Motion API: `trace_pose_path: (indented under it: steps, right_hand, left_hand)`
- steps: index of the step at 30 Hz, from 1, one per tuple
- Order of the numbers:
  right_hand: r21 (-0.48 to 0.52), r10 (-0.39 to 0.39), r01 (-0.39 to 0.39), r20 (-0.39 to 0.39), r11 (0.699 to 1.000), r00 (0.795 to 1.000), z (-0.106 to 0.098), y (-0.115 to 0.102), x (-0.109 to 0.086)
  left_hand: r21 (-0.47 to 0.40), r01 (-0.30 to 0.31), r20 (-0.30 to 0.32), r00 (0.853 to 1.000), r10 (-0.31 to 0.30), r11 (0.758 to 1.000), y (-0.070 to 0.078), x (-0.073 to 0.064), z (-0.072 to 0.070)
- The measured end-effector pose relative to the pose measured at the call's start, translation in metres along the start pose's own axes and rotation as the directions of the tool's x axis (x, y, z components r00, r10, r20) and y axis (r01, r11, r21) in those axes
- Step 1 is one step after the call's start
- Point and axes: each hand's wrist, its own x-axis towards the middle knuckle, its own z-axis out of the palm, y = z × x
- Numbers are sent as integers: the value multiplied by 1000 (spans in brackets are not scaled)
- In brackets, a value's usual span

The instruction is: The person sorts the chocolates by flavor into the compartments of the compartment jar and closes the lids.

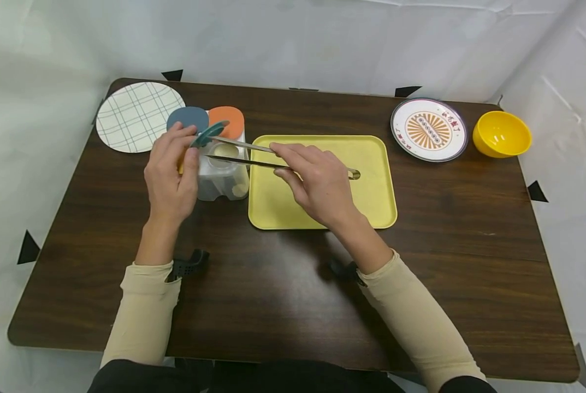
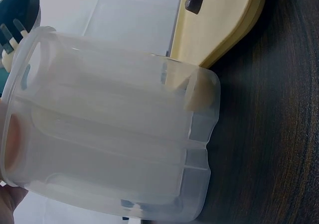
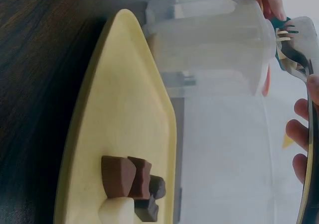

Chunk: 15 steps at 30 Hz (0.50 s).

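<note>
My left hand (image 1: 171,172) pinches the raised teal lid (image 1: 209,134) of a translucent compartmented storage box (image 1: 216,180). In my right hand (image 1: 317,180) are metal tongs (image 1: 253,162), reaching left over the opened compartment. Their fork-like tips (image 3: 285,33) hold a small pale piece (image 3: 284,62) just above the box's rim in the right wrist view. Another pale piece (image 2: 202,92) lies at the bottom of the box. On the yellow tray (image 3: 119,99) sit several brown chocolate-like pieces (image 3: 118,176) and a white piece (image 3: 117,211); my right hand hides them in the head view.
Blue (image 1: 188,118) and orange (image 1: 228,121) lids cover other compartments. A checked oval mat (image 1: 137,117) lies at the back left. A patterned plate (image 1: 427,130) and a yellow bowl (image 1: 501,134) stand at the back right of the dark wooden table (image 1: 469,262).
</note>
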Motion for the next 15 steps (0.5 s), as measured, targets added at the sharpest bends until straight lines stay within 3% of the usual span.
trace_pose_path:
  steps: [15]
  right_hand:
    - [-19,-13,13,15,1000,1000,4,-4,6]
  left_hand:
    - [-13,-8,-14,1000,8,1000,1,0,0]
